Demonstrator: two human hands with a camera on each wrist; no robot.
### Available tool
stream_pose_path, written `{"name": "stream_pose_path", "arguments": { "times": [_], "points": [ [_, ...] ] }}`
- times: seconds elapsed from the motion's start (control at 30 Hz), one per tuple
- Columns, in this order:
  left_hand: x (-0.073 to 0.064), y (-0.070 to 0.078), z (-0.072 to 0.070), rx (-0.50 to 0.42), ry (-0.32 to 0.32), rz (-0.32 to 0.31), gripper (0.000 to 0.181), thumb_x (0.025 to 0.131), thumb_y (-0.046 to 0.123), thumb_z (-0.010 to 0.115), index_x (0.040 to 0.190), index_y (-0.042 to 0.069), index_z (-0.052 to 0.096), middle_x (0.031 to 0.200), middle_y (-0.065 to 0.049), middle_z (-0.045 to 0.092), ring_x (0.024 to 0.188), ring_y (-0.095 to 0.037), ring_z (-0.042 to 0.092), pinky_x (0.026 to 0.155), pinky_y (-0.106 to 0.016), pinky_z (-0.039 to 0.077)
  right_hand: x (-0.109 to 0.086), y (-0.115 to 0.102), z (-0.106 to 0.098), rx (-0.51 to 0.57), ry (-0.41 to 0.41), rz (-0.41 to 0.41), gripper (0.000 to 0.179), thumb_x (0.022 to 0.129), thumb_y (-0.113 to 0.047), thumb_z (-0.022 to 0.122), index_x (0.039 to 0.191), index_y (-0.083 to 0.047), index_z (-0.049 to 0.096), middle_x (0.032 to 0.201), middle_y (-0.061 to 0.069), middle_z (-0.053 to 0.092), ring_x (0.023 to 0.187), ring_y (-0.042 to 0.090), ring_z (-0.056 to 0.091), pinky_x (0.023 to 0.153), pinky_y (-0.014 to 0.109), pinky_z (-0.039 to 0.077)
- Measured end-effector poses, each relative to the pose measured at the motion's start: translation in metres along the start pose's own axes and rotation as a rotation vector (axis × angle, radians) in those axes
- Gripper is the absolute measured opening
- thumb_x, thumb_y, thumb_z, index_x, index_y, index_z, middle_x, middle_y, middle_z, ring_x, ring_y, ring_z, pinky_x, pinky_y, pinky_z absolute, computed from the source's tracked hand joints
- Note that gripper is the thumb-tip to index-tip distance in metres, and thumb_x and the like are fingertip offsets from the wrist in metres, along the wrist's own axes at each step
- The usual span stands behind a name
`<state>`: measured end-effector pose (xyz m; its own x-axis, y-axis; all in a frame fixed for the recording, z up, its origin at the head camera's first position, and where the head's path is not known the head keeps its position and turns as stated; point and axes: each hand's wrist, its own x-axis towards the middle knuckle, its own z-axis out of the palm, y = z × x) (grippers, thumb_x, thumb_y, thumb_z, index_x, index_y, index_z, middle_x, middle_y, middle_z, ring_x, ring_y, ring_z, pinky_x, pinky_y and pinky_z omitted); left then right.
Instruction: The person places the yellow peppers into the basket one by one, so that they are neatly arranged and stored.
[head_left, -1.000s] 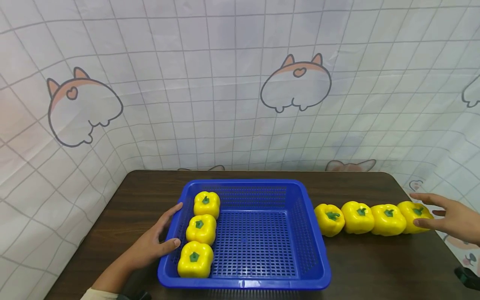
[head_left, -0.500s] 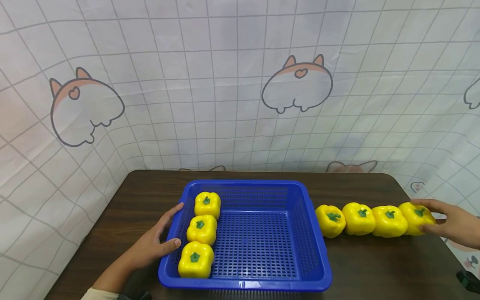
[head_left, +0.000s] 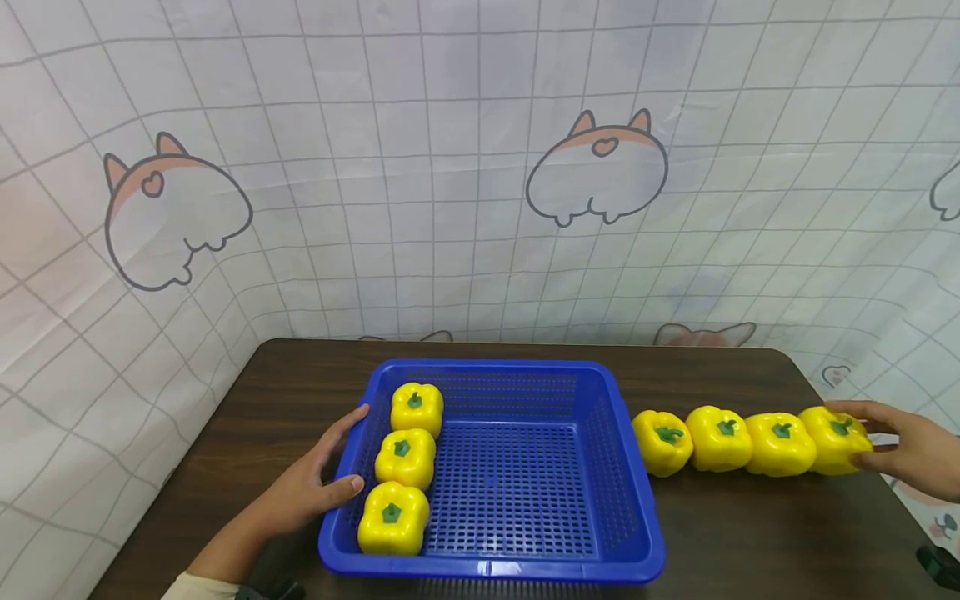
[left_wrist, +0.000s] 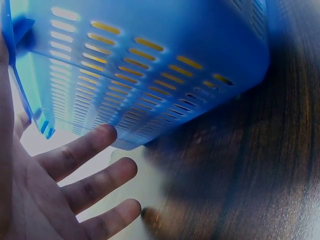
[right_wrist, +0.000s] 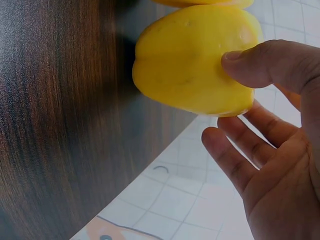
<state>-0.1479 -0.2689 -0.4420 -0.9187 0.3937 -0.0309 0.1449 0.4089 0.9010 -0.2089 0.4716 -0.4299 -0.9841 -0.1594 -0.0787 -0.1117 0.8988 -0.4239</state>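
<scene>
A blue plastic basket (head_left: 525, 568) bears a column of yellow bell peppers (head_left: 406, 458) along its left side. My left hand (head_left: 303, 492) rests against the basket's left rim, thumb and index finger touching it. In the left wrist view the other fingers (left_wrist: 102, 182) stretch out straight beside the slotted wall. To the right of the basket, more yellow peppers stand in a touching row. My right hand (head_left: 921, 454) holds the rightmost bell pepper (head_left: 828, 450) between thumb and fingers. In the right wrist view its thumb presses the side of that pepper (right_wrist: 195, 65); part of the fingers is hidden behind it.
The row's other peppers (head_left: 780, 454) stretch from the basket's right wall to the held one. Everything stands on a dark wood-grain table (head_left: 750, 533), whose right edge lies near my right hand. A white grid-patterned cloth (head_left: 450, 208) hangs behind and at the sides.
My right hand has come down onto the rightmost pepper, its thumb and fingers now closed against it. My left hand and the basket stay in place.
</scene>
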Motion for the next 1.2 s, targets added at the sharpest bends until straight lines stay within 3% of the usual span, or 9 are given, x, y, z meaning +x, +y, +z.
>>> {"name": "stream_pose_path", "arguments": {
  "times": [0.17,0.4,0.5,0.6,0.67,0.83,1.1,1.2],
  "points": [
    [0.000,0.000,0.000,0.007,0.004,0.008,0.076,0.090,0.019,0.059,0.148,0.038,0.013,0.140,-0.022,0.033,0.113,-0.039,0.050,0.067,-0.035,0.057,0.002,0.002,0.001,-0.004,0.051,0.009,0.071,0.071,-0.004,0.073,0.131,0.012,0.037,0.120,0.038,0.038,0.097,0.053,0.044,0.069,0.054,0.052],
    [0.000,-0.001,0.000,-0.006,0.000,0.003,0.076,0.090,0.018,0.059,0.148,0.039,0.014,0.139,-0.021,0.033,0.111,-0.037,0.051,0.067,-0.036,0.057,0.003,0.005,-0.003,0.018,0.232,-0.080,0.065,0.066,0.007,0.073,0.123,0.013,0.044,0.112,0.034,0.043,0.085,0.047,0.050,0.059,0.048,0.053],
    [0.000,0.000,0.000,-0.009,-0.004,0.013,0.076,0.090,0.018,0.059,0.148,0.039,0.014,0.139,-0.021,0.033,0.112,-0.037,0.051,0.067,-0.036,0.057,0.005,0.003,-0.010,0.024,0.278,-0.117,0.063,0.065,0.009,0.072,0.122,0.013,0.046,0.110,0.032,0.046,0.083,0.018,0.054,0.056,0.042,0.054],
    [0.000,-0.001,0.000,-0.002,-0.003,0.016,0.076,0.090,0.018,0.059,0.148,0.038,0.013,0.140,-0.021,0.033,0.112,-0.038,0.050,0.068,-0.035,0.057,0.007,0.000,-0.018,0.024,0.299,-0.145,0.061,0.065,0.009,0.071,0.121,0.013,0.046,0.109,0.031,0.047,0.079,-0.011,0.040,0.053,0.032,0.054],
    [0.000,-0.002,0.000,0.002,-0.001,0.013,0.076,0.090,0.018,0.058,0.148,0.038,0.013,0.140,-0.021,0.033,0.112,-0.038,0.050,0.068,-0.035,0.057,0.008,-0.003,-0.023,0.025,0.306,-0.159,0.062,0.065,0.009,0.072,0.121,0.014,0.046,0.109,0.031,0.047,0.078,-0.019,0.032,0.052,0.024,0.052],
    [0.001,-0.003,0.000,0.014,0.009,-0.020,0.076,0.090,0.021,0.059,0.148,0.040,0.012,0.141,-0.020,0.033,0.113,-0.038,0.050,0.068,-0.036,0.057,0.011,-0.013,-0.033,0.043,0.329,-0.179,0.063,0.065,0.011,0.074,0.121,0.014,0.046,0.109,0.028,0.047,0.077,-0.020,0.035,0.053,0.015,0.048],
    [0.000,-0.003,0.000,0.024,0.014,-0.023,0.077,0.090,0.021,0.060,0.148,0.040,0.013,0.138,-0.018,0.035,0.113,-0.036,0.051,0.069,-0.036,0.056,0.013,-0.038,-0.045,0.041,0.316,-0.174,0.059,0.073,0.003,0.075,0.124,0.012,0.046,0.108,0.027,0.048,0.073,-0.016,0.040,0.053,0.023,0.052],
    [0.000,-0.003,0.000,0.022,0.013,-0.012,0.076,0.090,0.020,0.059,0.148,0.040,0.013,0.138,-0.020,0.035,0.112,-0.037,0.051,0.068,-0.036,0.057,0.013,-0.048,-0.049,0.044,0.308,-0.174,0.059,0.074,0.000,0.076,0.125,0.010,0.046,0.110,0.027,0.049,0.075,-0.018,0.038,0.054,0.018,0.051]
  ]
}}
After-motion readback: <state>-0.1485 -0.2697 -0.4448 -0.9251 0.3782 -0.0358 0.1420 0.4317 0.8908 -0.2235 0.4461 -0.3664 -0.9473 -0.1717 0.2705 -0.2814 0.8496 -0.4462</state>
